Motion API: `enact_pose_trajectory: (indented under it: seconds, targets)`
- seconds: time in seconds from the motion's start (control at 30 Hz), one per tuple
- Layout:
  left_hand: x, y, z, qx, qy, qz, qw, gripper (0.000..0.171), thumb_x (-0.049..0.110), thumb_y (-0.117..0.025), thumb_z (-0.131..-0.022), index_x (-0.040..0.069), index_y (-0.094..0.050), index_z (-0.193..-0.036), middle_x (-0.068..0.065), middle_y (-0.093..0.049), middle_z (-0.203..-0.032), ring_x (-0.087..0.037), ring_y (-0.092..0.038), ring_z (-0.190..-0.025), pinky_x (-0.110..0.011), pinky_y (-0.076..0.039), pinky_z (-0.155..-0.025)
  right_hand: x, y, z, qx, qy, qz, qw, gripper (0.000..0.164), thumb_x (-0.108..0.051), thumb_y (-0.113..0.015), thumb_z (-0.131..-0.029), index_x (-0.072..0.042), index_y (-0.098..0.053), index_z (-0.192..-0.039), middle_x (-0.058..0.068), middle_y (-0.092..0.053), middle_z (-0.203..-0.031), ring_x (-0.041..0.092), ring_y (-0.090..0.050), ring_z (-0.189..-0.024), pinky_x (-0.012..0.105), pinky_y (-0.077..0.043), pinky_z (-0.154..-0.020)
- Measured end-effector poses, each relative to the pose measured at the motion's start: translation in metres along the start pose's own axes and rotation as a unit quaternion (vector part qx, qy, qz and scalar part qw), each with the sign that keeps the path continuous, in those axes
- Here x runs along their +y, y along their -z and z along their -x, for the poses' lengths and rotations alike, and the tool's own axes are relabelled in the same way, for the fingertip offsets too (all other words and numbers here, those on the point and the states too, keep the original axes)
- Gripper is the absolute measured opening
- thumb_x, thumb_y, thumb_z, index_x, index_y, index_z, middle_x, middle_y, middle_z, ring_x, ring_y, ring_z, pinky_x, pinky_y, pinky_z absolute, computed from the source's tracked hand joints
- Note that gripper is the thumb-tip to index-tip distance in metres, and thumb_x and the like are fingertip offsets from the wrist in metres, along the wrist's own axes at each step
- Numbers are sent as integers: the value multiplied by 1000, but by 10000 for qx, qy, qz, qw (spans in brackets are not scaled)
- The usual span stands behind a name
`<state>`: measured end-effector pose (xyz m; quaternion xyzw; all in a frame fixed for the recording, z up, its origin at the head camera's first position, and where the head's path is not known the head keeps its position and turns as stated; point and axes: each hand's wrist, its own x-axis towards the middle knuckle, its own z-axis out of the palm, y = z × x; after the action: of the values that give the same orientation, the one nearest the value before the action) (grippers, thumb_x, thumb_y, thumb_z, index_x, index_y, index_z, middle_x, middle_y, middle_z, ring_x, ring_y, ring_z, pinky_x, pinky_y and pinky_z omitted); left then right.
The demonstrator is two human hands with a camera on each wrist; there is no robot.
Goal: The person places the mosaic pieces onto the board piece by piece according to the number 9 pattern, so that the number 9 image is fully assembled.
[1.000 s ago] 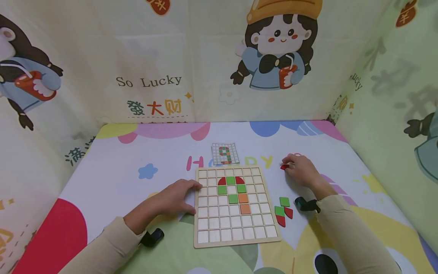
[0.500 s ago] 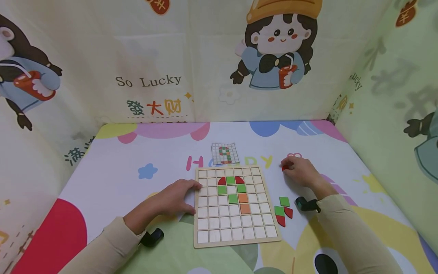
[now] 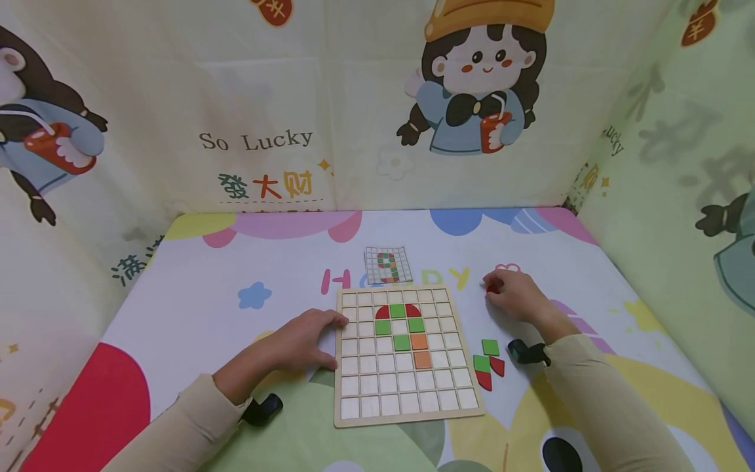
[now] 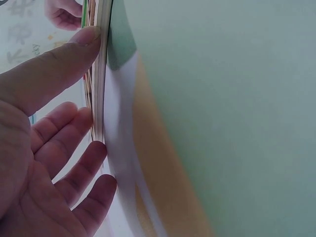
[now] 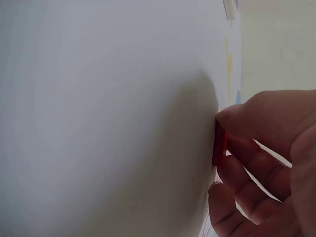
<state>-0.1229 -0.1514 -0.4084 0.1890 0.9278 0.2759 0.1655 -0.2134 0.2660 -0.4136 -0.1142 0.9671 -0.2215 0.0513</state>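
My right hand (image 3: 514,293) pinches a small red tile (image 5: 219,144) between thumb and fingers, close over the cloth right of the board. In the head view the fingers hide most of that tile. At the left edge of the wooden grid board (image 3: 360,406), my left hand (image 3: 307,337) rests with thumb and fingertips against the rim, its fingers extended. Set in the board's cells are red rounded tiles (image 3: 383,312), green square tiles (image 3: 398,311) and two orange square tiles (image 3: 422,360), forming a curved figure.
Loose green tiles (image 3: 490,347) and red quarter-round tiles (image 3: 497,367) lie to the right of the board. Behind it lies a pattern card (image 3: 387,265) with a coloured grid figure. A printed cloth (image 3: 283,262) covers the table, and printed curtains (image 3: 265,85) stand around it.
The red tile has turned between the right fingertips and shows less than before. My left hand, the board and the loose tiles have stayed put.
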Motion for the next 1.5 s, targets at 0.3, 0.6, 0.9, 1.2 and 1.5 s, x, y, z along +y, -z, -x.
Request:
enact_pose_trajectory:
  seconds: [0.3,0.6,0.9,1.2,1.5]
  targets:
    - [0,0,-1,27,-45,12,10000,68,21,-92,-73,10,-59,-132,-5,-57,-131,-26,-50,-117,-43,-46,-98,2,0,-1,29,98,-97,9999,37,-7,-68,-89,9,-61,-122,17,-63,-103,32,-55,-91,50,-51,-87]
    - [0,0,-1,39,0,-12,10000,68,21,-92,-73,11,-59,-132,-5,-57,-132,-25,-49,-117,-41,-45,-98,-1,-1,-1,30,42,-186,9998,40,-8,-68,-89,9,-61,-124,20,-63,-109,33,-56,-96,51,-50,-90]
    - [-1,0,0,-3,-60,-14,10000,68,21,-91,-74,11,-59,-132,-5,-57,-131,-25,-49,-118,-42,-45,-99,-5,1,1,67,45,-265,9996,41,-7,-67,-89,9,-59,-126,22,-62,-113,35,-56,-100,54,-48,-93]
    - [-2,0,-2,31,-13,14,10000,69,21,-92,-73,10,-59,-132,-4,-57,-131,-24,-49,-117,-41,-46,-98,-18,4,3,114,255,-399,9988,42,-9,-68,-90,7,-58,-128,21,-64,-114,37,-57,-105,55,-46,-97]
    - [-3,-1,-1,-8,-48,-16,10000,69,22,-92,-73,11,-59,-132,-5,-57,-131,-25,-49,-116,-42,-46,-97,-44,7,6,228,858,-474,9949,38,-8,-69,-89,9,-62,-122,16,-67,-105,35,-61,-101,50,-51,-86]
